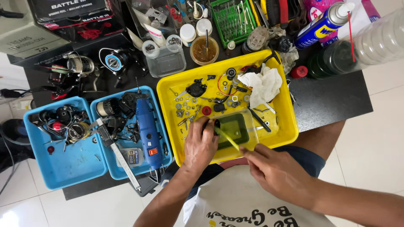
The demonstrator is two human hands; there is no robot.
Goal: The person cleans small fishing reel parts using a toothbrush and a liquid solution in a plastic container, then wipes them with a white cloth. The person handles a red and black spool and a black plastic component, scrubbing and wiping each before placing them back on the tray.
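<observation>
My left hand [200,143] grips a small black part at the left edge of a clear plastic container [236,129] that holds dark greenish liquid. That container sits in the near part of a yellow tray [290,126]. A thin yellow-green brush [227,138] is pinched in my right hand [275,172], its tip reaching toward the black part over the container. Small screws, washers, gears and a red ring [206,110] lie scattered in the yellow tray, with a crumpled white cloth [263,84] at its far right.
Two blue trays [71,164] sit to the left with fishing reel parts, a blue rotary tool [147,130] and a caliper [120,155]. Behind are reels [113,61], a clear tub [166,61], small jars, a green tool rack [229,19], a blue-yellow spray can [322,25] and bottles [366,46].
</observation>
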